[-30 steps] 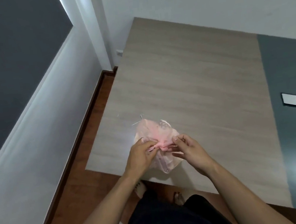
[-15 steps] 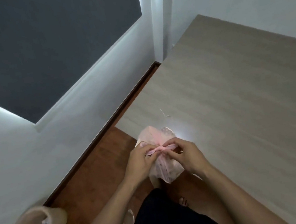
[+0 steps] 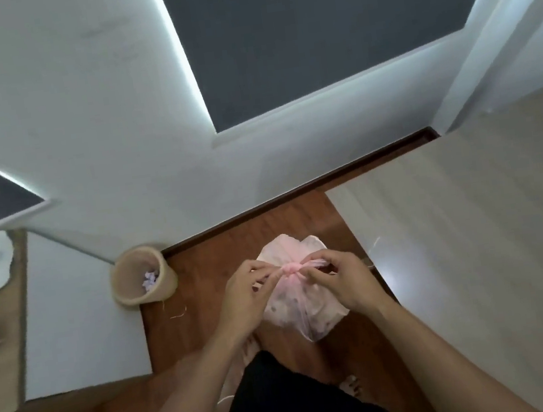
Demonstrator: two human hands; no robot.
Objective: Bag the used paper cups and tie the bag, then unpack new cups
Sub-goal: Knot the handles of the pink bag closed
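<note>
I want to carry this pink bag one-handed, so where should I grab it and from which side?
Probably the knot on the pink bag, taken from above: the plastic gathers into one tight bunch there, facing up, while the body below bulges loosely. The left hand and right hand pinch it at either side.

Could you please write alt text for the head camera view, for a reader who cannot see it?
A person's left hand and right hand pinch the knot of a translucent pink plastic bag over a wooden floor. A beige waste bin stands by the white wall on the left; a pale table lies on the right.
</note>
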